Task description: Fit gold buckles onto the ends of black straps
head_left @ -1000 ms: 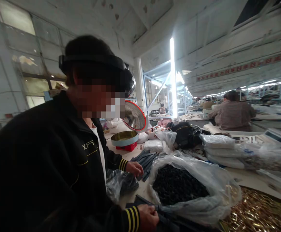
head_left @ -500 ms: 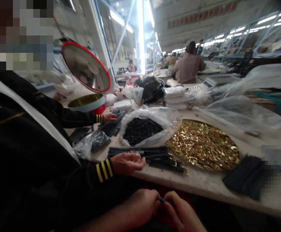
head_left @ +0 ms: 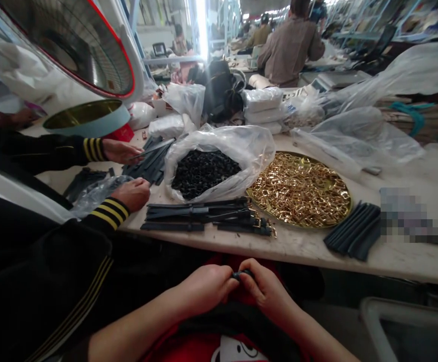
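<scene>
My left hand [head_left: 213, 282] and my right hand [head_left: 261, 285] meet in front of my lap, below the table's edge. Both are closed, pinching a short dark strap [head_left: 241, 274] between their fingertips; most of it is hidden by the fingers. Just beyond them on the table lie dark straps with gold buckles [head_left: 204, 213]. Behind these, an open plastic bag [head_left: 256, 146] holds many small black pieces [head_left: 206, 173]. To its right, a round tray [head_left: 349, 201] is heaped with gold buckles [head_left: 302, 191]. A stack of plain dark straps [head_left: 354, 231] lies right of the tray.
At the left, a co-worker's hands [head_left: 132, 195] are over more dark straps [head_left: 153, 161]; one holds a thin strip. A red-rimmed fan [head_left: 72, 45] and a round tin [head_left: 87, 125] stand behind. Clear plastic sheeting [head_left: 358, 141] covers the back right. A grey bin [head_left: 369, 311] is at lower right.
The view has tilted down and shifted, so my hands appear higher, still gripping the strap. The co-worker's nearer hand has moved left and closed; the other now holds a thin strip.
</scene>
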`<state>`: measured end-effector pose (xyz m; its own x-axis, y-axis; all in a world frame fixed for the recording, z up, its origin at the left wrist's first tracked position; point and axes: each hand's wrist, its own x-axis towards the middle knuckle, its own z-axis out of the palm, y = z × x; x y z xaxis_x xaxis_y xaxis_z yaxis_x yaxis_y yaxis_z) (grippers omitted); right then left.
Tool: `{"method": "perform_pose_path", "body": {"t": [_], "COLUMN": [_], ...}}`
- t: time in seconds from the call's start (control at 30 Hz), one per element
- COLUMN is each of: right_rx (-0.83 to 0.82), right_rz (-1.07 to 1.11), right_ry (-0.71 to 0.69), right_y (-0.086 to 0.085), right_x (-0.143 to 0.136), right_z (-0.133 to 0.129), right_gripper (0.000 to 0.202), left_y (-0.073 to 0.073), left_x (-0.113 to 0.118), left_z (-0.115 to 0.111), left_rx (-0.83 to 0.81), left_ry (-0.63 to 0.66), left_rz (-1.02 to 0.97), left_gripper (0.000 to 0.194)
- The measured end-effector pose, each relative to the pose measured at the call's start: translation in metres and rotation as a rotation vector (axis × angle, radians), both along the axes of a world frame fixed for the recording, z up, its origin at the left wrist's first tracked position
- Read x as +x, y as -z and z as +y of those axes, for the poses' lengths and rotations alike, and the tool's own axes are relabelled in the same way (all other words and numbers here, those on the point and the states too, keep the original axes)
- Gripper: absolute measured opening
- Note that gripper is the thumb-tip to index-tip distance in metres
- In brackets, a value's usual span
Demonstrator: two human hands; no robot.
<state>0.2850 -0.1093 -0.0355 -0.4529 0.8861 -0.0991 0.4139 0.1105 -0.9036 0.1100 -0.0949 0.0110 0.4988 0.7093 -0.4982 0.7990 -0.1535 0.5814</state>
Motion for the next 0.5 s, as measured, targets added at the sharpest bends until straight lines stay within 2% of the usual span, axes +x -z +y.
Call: {"method": "perform_pose_path", "body": {"t": [0.1, 0.2, 0.27, 0.3, 0.4, 0.5], "right_rx": [-0.024, -0.048, -0.108, -0.143, -0.198, -0.19], "right_rz": [0.051, 0.104, 0.137, 0.151, 0.172, 0.181], "right_ry": [0.0, 0.001, -0.024, -0.039, -0.053, -0.038], "right_y": [0.001, -0.001, -0.003, -0.005, -0.007, -0.007], "right_x": [0.002, 0.004, 0.004, 0.004, 0.002, -0.001], "right_z": [0.004, 0.009, 0.01, 0.011, 0.01, 0.007], "right_gripper": [0.024, 0.026, 0.027, 0.028, 0.03, 0.031], "left_y": [-0.009, -0.018, -0.018, -0.017, -0.008, 0.005], "left_x": [-0.008, -0.019, -0.024, -0.025, -0.022, -0.014], "left_z": [0.011, 0.025, 0.032, 0.033, 0.031, 0.023], "left_rx": [-0.117, -0.386, -0.54, -0.564, -0.475, -0.355], "left_ry": [-0.042, -0.112, -0.147, -0.153, -0.153, -0.19], "left_rz": [-0.134, -0.366, -0.445, -0.443, -0.372, -0.336], "left_gripper": [0.029, 0.035, 0.036, 0.033, 0.026, 0.031]}}
